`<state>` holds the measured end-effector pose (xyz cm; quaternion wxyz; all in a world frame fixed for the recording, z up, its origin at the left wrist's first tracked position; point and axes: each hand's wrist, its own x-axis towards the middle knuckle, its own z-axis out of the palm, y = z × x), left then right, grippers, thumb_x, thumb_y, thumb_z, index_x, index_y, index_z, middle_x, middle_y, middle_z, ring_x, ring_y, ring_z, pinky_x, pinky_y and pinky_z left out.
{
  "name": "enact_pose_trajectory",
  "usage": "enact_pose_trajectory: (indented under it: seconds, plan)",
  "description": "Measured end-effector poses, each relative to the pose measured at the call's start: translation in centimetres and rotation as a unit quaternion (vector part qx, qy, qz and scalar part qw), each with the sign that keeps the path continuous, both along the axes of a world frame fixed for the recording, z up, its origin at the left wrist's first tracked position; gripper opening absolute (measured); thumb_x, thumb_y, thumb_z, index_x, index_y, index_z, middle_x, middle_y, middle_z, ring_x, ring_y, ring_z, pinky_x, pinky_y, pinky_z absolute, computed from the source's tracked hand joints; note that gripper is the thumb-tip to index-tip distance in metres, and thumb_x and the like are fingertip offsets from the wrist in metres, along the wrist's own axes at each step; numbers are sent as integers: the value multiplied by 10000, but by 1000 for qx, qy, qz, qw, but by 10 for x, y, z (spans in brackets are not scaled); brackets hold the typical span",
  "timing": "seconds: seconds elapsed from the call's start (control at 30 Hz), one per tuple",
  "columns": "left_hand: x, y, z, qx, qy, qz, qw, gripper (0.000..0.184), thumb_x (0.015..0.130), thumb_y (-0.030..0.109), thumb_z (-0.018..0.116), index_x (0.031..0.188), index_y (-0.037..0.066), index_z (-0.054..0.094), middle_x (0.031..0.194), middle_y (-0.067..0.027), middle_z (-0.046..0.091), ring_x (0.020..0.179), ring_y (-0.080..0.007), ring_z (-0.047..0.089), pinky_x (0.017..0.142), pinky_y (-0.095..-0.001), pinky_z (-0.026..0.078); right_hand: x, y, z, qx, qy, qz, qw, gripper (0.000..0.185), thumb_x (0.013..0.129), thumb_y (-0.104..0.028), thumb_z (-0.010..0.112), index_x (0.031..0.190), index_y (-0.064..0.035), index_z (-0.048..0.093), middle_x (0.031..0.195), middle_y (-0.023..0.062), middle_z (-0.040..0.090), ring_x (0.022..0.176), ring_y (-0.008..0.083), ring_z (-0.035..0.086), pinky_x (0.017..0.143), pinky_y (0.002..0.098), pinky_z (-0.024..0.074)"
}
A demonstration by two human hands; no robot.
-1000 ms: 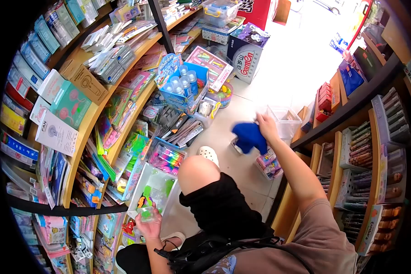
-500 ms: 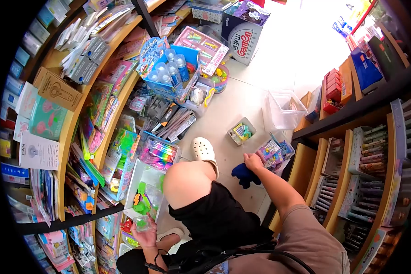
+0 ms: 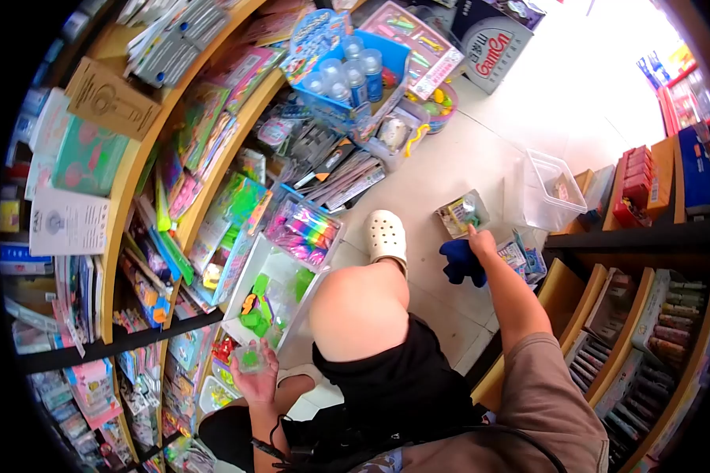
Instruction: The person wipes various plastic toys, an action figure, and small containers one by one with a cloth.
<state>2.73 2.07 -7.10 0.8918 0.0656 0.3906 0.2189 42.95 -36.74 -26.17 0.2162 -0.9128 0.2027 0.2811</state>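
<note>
My left hand (image 3: 258, 385), palm up at the lower left, holds a small clear container (image 3: 251, 359) with something green inside. Beside it stands a white bin (image 3: 290, 335) of green pieces, with small red items (image 3: 223, 349) nearby. My right hand (image 3: 483, 241) grips a bunched dark blue cloth (image 3: 462, 263). Its fingertips reach the near edge of a small open box (image 3: 453, 221) on the floor; whether they touch what is inside I cannot tell. Colourful packs (image 3: 521, 258) lie just right of that forearm.
An empty-looking clear plastic tub (image 3: 540, 206) stands beyond the small box. Shelves of books and packets (image 3: 146, 213) line the left, with a blue display box of bottles (image 3: 386, 87). Pen racks (image 3: 647, 347) fill the right. My shoe (image 3: 386, 236) is on the tiled floor.
My right hand has moved away from the colourful packs to the small box, carrying the blue cloth. The view has shifted left, and my left hand still holds the container.
</note>
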Motion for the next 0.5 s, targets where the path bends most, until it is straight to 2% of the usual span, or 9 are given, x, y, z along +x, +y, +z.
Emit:
enact_pose_trajectory:
  seconds: [0.07, 0.1, 0.17, 0.2, 0.23, 0.3, 0.37, 0.43, 0.5]
  plan:
    - [3, 1, 3, 1, -14, 7, 1000, 536, 786, 375, 594, 1156, 3, 484, 1167, -211, 483, 983, -342, 507, 840, -427, 456, -7, -8, -14, -19, 12, 76, 997, 626, 841, -523, 481, 1016, 64, 611, 1034, 274, 589, 1039, 396, 546, 877, 421, 435]
    - [7, 0, 5, 13, -13, 13, 1000, 535, 784, 374, 596, 1148, -2, 484, 1162, -212, 486, 988, -343, 506, 845, -431, 454, -17, -8, -3, -12, 7, 116, 993, 602, 827, -500, 512, 995, 69, 613, 1001, 277, 597, 973, 410, 571, 841, 422, 458]
    - [13, 1, 16, 48, -11, 31, 998, 535, 779, 372, 600, 1134, -12, 484, 1150, -214, 493, 998, -346, 505, 855, -439, 450, -27, -8, 3, 27, 59, 164, 984, 473, 736, -398, 616, 880, 51, 651, 887, 257, 632, 827, 368, 626, 753, 402, 481]
    - [18, 0, 24, 31, -15, 49, 998, 518, 780, 367, 597, 1115, -13, 490, 1146, -215, 498, 1009, -350, 504, 866, -444, 445, -30, -10, 1, 48, 62, 235, 969, 463, 715, -399, 626, 859, 40, 662, 836, 232, 644, 789, 323, 637, 736, 386, 480]
    - [21, 1, 31, 12, -22, 66, 998, 500, 781, 362, 593, 1097, -14, 497, 1143, -216, 502, 1020, -355, 502, 878, -449, 441, -35, -8, 11, 107, 53, 261, 958, 400, 726, -380, 654, 836, 3, 686, 774, 161, 665, 708, 243, 631, 682, 367, 491]
    - [26, 5, 44, -9, -48, 63, 997, 479, 788, 363, 576, 1074, -15, 505, 1142, -214, 507, 1059, -366, 491, 910, -465, 419, -40, 18, 61, 173, -8, 297, 939, 346, 729, -326, 679, 840, 2, 679, 715, 127, 651, 667, 205, 615, 652, 327, 483]
    - [27, 11, 57, -11, -74, 44, 996, 465, 794, 366, 560, 1058, -14, 510, 1141, -213, 509, 1096, -378, 478, 938, -484, 396, -31, 48, 112, 196, -86, 334, 918, 361, 729, -320, 674, 927, -19, 662, 742, 147, 644, 702, 242, 629, 670, 342, 488]
    - [28, 17, 70, 10, -96, 16, 995, 457, 801, 369, 544, 1048, -13, 514, 1142, -213, 510, 1130, -391, 462, 962, -503, 370, -19, 84, 151, 248, -167, 297, 907, 330, 747, -288, 671, 963, -39, 641, 703, 140, 628, 672, 237, 619, 642, 332, 482]
    - [28, 27, 78, 17, -124, 3, 992, 433, 803, 372, 537, 1012, -8, 521, 1135, -211, 511, 1175, -398, 430, 996, -527, 324, -32, 140, 256, 235, -275, 312, 878, 274, 772, -257, 655, 957, -57, 634, 709, 127, 626, 666, 239, 614, 623, 328, 476]
